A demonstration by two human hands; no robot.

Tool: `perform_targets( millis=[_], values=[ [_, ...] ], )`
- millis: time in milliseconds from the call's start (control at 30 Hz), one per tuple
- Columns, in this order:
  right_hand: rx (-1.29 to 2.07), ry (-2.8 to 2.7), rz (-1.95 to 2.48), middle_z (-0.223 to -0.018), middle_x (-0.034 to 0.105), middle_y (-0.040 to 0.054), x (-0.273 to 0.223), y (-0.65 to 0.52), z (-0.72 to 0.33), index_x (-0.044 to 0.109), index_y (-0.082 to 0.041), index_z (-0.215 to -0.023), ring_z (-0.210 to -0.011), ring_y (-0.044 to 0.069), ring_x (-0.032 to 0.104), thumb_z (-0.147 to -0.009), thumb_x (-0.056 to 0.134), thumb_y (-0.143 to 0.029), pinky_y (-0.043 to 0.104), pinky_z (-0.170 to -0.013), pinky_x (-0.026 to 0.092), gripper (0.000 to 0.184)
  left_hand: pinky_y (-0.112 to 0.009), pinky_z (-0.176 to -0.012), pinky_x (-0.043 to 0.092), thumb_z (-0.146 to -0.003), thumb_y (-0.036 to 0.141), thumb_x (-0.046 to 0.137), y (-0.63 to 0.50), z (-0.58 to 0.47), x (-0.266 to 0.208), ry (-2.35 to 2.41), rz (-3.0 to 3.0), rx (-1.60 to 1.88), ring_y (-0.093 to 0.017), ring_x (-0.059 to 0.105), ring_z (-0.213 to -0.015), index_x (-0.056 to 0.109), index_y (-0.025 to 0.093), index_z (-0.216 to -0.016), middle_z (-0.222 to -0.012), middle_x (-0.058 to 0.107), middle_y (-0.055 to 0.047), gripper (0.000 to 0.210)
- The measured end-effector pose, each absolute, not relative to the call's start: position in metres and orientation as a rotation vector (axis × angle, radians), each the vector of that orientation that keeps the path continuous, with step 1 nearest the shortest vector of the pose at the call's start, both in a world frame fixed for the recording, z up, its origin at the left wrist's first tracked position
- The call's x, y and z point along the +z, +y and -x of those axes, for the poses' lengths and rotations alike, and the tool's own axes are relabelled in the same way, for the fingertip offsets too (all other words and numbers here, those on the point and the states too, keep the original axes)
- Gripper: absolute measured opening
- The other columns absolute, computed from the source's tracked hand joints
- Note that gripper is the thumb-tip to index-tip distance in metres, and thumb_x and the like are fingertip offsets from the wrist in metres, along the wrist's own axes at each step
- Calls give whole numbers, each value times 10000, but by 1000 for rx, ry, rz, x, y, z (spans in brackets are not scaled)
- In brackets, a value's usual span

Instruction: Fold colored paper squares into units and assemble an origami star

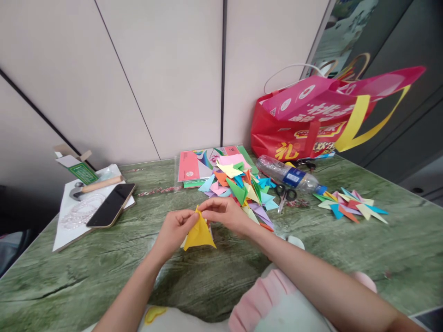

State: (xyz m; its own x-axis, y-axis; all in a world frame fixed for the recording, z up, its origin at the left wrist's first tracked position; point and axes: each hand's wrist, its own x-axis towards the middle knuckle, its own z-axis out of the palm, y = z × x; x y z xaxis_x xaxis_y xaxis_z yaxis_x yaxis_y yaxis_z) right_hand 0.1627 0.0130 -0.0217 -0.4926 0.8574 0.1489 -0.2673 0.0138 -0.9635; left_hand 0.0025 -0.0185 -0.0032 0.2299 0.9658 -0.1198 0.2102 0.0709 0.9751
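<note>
A piece of yellow folded paper (200,235) hangs between my two hands above the green table. My left hand (178,227) pinches its upper left side between thumb and fingers. At the top of the same paper, my right hand (224,213) grips with thumb and fingertips. The paper widens downward to a broad lower edge. Just beyond my right hand lies a heap of colourful folded paper pieces (238,182), partly hidden by that hand. Scissors (285,195) with black handles rest at the right of the heap.
A plastic bottle (289,174) lies behind the scissors. Farther right is a smaller group of folded paper pieces (356,205). A red gift bag (311,122) stands at the back. On the left, a phone (111,205) and a hammer (100,185) rest on a white pad (65,233).
</note>
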Motion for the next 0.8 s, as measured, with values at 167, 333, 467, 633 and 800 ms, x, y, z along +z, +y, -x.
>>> perform_targets(
  millis=[167,333,467,633,800],
  values=[
    [1541,-1481,715,-736,622,4,-23,13,-164,635,-156,-775,-660,107,565,-643,662,-273,251,-630,466,179,-210,-502,402,-692,362,593,-18,-2,-5,1214,-1401,823,-132,541,-528,692,132,-753,-585,633,-17,258],
    [1510,-1472,760,-779,653,25,-26,13,-162,660,-148,-776,-719,123,588,-632,669,-248,270,-702,463,176,-188,-478,362,-672,357,619,-17,-1,-11,1250,-1279,842,-95,488,-490,673,125,-708,-533,580,13,241],
    [1526,-1426,742,-795,664,27,-28,14,-160,671,-156,-790,-737,131,598,-619,682,-250,274,-708,469,195,-185,-485,358,-661,370,628,-17,-1,-11,1247,-1261,851,-86,472,-492,660,119,-685,-532,569,20,255],
    [1503,-1417,754,-749,670,27,-30,14,-159,681,-149,-756,-695,131,601,-610,687,-242,270,-670,477,173,-186,-479,354,-660,398,624,-18,-4,-9,1239,-1267,836,-77,449,-480,642,113,-665,-527,545,30,286],
    [1458,-1415,788,-718,669,29,-32,14,-158,678,-142,-733,-660,132,600,-606,689,-254,270,-643,478,169,-202,-507,384,-667,420,612,-19,-6,-7,1220,-1265,822,-88,475,-500,638,112,-682,-550,563,21,310]
  ],
)
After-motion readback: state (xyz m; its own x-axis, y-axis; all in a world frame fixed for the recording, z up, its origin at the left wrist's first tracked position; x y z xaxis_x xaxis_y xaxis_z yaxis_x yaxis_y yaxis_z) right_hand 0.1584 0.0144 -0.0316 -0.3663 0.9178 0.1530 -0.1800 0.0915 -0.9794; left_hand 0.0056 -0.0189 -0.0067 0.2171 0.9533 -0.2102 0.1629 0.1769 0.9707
